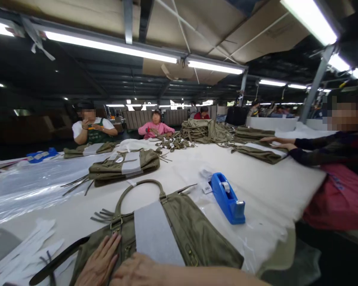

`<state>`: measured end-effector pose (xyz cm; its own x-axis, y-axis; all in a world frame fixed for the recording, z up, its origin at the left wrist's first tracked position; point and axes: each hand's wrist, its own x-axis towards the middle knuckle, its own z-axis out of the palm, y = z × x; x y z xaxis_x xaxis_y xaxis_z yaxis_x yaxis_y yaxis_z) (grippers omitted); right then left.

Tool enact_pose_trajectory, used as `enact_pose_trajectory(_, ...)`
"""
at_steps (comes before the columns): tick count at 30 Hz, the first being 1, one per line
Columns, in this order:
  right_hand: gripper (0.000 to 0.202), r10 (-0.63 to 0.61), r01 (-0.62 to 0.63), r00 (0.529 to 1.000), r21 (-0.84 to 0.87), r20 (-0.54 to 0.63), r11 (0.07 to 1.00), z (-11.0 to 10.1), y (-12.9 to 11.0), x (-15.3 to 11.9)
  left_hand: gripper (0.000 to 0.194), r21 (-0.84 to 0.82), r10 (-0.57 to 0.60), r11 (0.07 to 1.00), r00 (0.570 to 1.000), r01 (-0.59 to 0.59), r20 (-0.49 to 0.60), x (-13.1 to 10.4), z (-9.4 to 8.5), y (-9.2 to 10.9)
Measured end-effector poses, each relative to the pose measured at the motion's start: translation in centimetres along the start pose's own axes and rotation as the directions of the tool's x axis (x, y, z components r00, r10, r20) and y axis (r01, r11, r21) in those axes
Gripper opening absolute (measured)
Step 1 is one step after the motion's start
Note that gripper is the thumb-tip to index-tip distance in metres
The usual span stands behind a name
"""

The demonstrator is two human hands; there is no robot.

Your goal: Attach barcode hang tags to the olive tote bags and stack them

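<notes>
An olive green handbag (201, 228) lies on the white-covered table before me, its looped handle pointing away. A strip of pale grey paper (156, 230) runs across its body. My left hand (100, 258) rests flat on the bag near the handle's base, fingers stretched out. Beside it my right hand (137, 270) is bent over the bag below the paper, fingers curled against the fabric. The lower frame edge cuts off its fingertips. A dark strap (58, 258) sticks out at the bag's left.
A blue tape dispenser (226, 198) stands right of the handbag. Behind lies a folded olive bag (125, 167) with a paper band. White paper strips (32, 246) and clear plastic sheeting (41, 186) are at left. Co-workers stand around the table; one's hands (279, 143) touch another bag.
</notes>
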<state>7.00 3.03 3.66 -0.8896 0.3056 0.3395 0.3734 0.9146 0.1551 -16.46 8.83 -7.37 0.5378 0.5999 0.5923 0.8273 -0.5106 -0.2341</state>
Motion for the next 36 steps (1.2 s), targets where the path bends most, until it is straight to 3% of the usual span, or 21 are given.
enact_pose_trajectory(3,0.006,0.206,-0.201,0.977,0.097,-0.050,0.975,-5.4,1.6,-5.3,0.047,-0.009,-0.035,0.999,0.996,0.036,0.084,0.8,-2.1,1.3)
enact_pose_trajectory(4,0.005,0.289,-0.279,0.954,0.117,-0.082,0.953,-6.9,2.3,-7.3,0.048,-0.011,-0.047,0.999,0.993,0.049,0.111,1.3,-2.8,1.7)
enact_pose_trajectory(5,0.008,0.419,-0.406,0.902,0.125,-0.106,0.905,-8.1,2.9,-9.4,0.048,-0.004,-0.075,0.997,0.988,0.076,0.133,1.8,-3.4,2.0)
enact_pose_trajectory(6,0.012,0.571,-0.560,0.813,0.114,-0.113,0.820,-8.8,3.5,-11.4,0.049,-0.002,-0.096,0.995,0.983,0.097,0.159,2.2,-3.9,2.3)
enact_pose_trajectory(8,0.017,0.825,-0.825,0.563,0.033,-0.047,0.564,-9.2,3.9,-14.9,0.051,-0.019,-0.119,0.992,0.972,0.125,0.203,2.8,-4.3,2.7)
enact_pose_trajectory(10,0.024,0.937,-0.940,0.336,-0.030,0.097,0.340,-8.6,3.5,-17.1,0.053,-0.043,-0.112,0.991,0.966,0.125,0.233,2.9,-4.5,2.8)
enact_pose_trajectory(11,0.026,0.947,-0.959,0.270,-0.035,0.172,0.280,-8.3,3.1,-17.6,0.053,-0.051,-0.102,0.992,0.965,0.118,0.242,2.8,-4.5,2.7)
enact_pose_trajectory(12,0.027,0.941,-0.967,0.243,-0.016,0.233,0.254,-7.9,2.7,-17.7,0.053,-0.057,-0.090,0.993,0.964,0.108,0.249,2.7,-4.5,2.5)
enact_pose_trajectory(13,0.027,0.928,-0.966,0.253,0.023,0.272,0.257,-7.7,2.3,-17.5,0.053,-0.064,-0.078,0.993,0.963,0.098,0.257,2.5,-4.5,2.2)
enact_pose_trajectory(17,0.032,0.853,-0.912,0.408,0.189,0.327,0.364,-8.0,3.0,-16.3,0.052,-0.092,-0.053,0.992,0.957,0.083,0.286,2.2,-4.6,1.5)
enact_pose_trajectory(19,0.036,0.800,-0.895,0.442,0.261,0.406,0.362,-8.4,4.7,-16.8,0.052,-0.092,-0.066,0.991,0.956,0.096,0.285,2.1,-4.8,1.5)
enact_pose_trajectory(21,0.037,0.817,-0.927,0.366,0.254,0.446,0.276,-8.4,7.1,-18.2,0.053,-0.084,-0.089,0.990,0.956,0.117,0.281,2.2,-5.0,1.8)
enact_pose_trajectory(24,0.029,0.912,-0.987,0.139,0.126,0.387,0.097,-7.0,10.4,-20.4,0.053,-0.076,-0.126,0.985,0.948,0.154,0.294,2.5,-5.4,2.4)
enact_pose_trajectory(26,0.032,0.932,-0.997,0.040,0.072,0.360,0.015,-5.6,11.8,-20.9,0.053,-0.081,-0.150,0.980,0.940,0.182,0.308,2.7,-5.5,2.6)
enact_pose_trajectory(32,0.056,0.944,-0.970,-0.135,0.153,0.300,-0.188,-3.0,13.0,-18.6,0.054,-0.111,-0.181,0.967,0.928,0.228,0.325,3.1,-5.8,2.9)
enact_pose_trajectory(36,0.047,0.921,-0.921,-0.185,0.265,0.343,-0.284,-2.6,13.9,-18.4,0.054,-0.110,-0.179,0.968,0.926,0.227,0.332,2.9,-5.7,2.8)
